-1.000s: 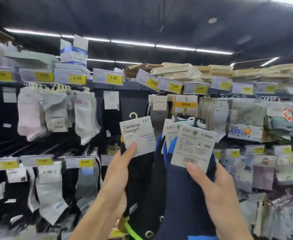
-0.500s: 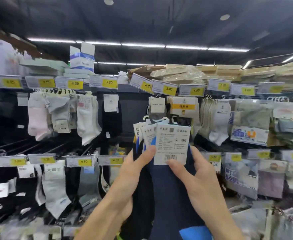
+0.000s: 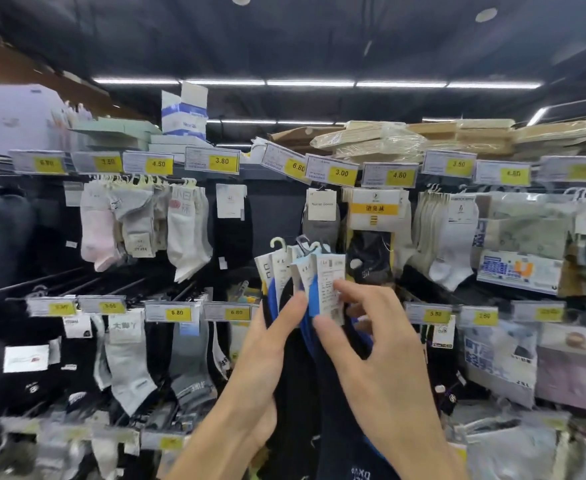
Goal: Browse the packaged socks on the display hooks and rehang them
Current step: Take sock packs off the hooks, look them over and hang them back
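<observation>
I hold a bunch of several dark navy and black sock packs (image 3: 305,382) with white card labels (image 3: 326,282) and small plastic hooks (image 3: 279,243) in front of the sock wall. My left hand (image 3: 260,372) grips the bunch from the left, thumb pressed on the socks below the cards. My right hand (image 3: 374,355) is on the right side, thumb and fingers pinching the front card and sock. The packs stand upright, fanned slightly, in front of the display hooks (image 3: 118,285).
Hanging socks fill the wall: pink, grey and white pairs (image 3: 139,223) upper left, grey ones (image 3: 125,368) lower left, bagged packs (image 3: 513,251) at right. Yellow price tags (image 3: 341,173) line the rails. Boxes and wrapped stacks (image 3: 371,140) sit on the top shelf.
The packs have been gathered closer into one tight bunch and raised toward the rack. My right hand shifted from the front card's lower edge onto its face. The camera tilted.
</observation>
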Motion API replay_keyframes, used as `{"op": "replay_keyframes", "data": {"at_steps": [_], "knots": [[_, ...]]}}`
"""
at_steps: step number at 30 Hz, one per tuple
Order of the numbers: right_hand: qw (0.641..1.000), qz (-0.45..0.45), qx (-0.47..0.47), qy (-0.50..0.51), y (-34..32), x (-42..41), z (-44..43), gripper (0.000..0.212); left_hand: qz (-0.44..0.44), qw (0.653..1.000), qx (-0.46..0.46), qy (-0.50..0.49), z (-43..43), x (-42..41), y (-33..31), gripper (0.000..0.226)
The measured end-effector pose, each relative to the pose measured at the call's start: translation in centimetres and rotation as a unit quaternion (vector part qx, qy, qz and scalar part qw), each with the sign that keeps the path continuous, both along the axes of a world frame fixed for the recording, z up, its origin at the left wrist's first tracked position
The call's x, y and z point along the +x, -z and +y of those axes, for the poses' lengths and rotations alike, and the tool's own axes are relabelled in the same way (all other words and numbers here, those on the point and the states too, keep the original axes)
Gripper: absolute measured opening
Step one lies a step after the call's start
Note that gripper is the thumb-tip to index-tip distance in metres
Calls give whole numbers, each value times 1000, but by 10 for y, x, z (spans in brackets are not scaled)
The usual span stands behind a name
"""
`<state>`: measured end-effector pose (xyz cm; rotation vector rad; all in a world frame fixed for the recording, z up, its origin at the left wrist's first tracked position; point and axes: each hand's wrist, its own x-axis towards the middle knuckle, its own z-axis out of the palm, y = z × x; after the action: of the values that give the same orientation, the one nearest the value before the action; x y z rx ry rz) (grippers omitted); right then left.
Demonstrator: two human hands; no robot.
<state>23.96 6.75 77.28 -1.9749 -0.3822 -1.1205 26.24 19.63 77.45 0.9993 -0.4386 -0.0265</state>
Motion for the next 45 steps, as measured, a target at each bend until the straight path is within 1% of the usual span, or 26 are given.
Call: {"op": "replay_keyframes", "data": {"at_steps": [2,3,5,7,11,13,16,18,21,22,25,27,29,31,33,34,36,37,38,40,41,43,45], "knots": [[1000,24,-3,-20,0,1,0,51,-11,999,14,-32,0,2,3,56],[999,33,1,-31,0,2,0,51,-21,999,21,-41,1,3,5,55],[997,51,10,-52,1,5,0,46,-33,998,28,-50,4,6,7,50],[997,57,5,-57,2,8,1,42,-35,997,29,-59,6,8,9,50],[996,41,8,-82,1,16,5,31,-48,995,34,-74,11,16,8,53],[993,35,37,-107,-1,22,4,24,-53,995,40,-79,13,22,6,54],[984,28,101,-144,-3,34,2,24,-35,996,25,-78,19,35,6,54],[974,29,145,-169,-2,47,1,24,-2,997,3,-73,22,47,8,55],[957,37,212,-193,-3,72,4,24,47,994,-18,-98,27,70,12,43],[954,39,224,-194,-3,82,6,24,61,992,-23,-104,29,79,12,42],[942,35,266,-204,-7,108,12,29,96,989,-33,-107,44,109,9,50],[920,51,301,-245,-14,123,15,31,106,987,-36,-115,59,132,5,49],[892,84,309,-319,-25,135,18,28,103,987,-38,-118,75,156,2,44],[883,114,285,-355,-34,151,25,39,93,990,-41,-102,88,174,0,41],[892,132,260,-346,-37,169,39,48,82,993,-42,-72,100,187,1,48],[893,139,256,-343,-34,177,49,46,73,995,-39,-51,106,191,1,57],[893,145,265,-333,-25,192,72,35,50,998,-23,-6,115,196,1,75],[895,139,273,-323,-19,199,81,30,34,999,-17,5,118,199,0,76],[902,126,275,-307,-15,206,88,28,17,1000,-14,6,120,203,-1,70],[928,95,249,-260,-11,213,97,36,-4,1000,-25,-5,121,210,-3,52],[941,83,232,-231,-11,217,99,40,-10,999,-31,-10,122,214,-3,47],[963,71,195,-174,-13,222,99,42,-36,999,-31,-24,123,221,-3,41],[970,59,170,-162,-16,225,101,37,-63,997,-34,-39,127,228,-4,37]]}}
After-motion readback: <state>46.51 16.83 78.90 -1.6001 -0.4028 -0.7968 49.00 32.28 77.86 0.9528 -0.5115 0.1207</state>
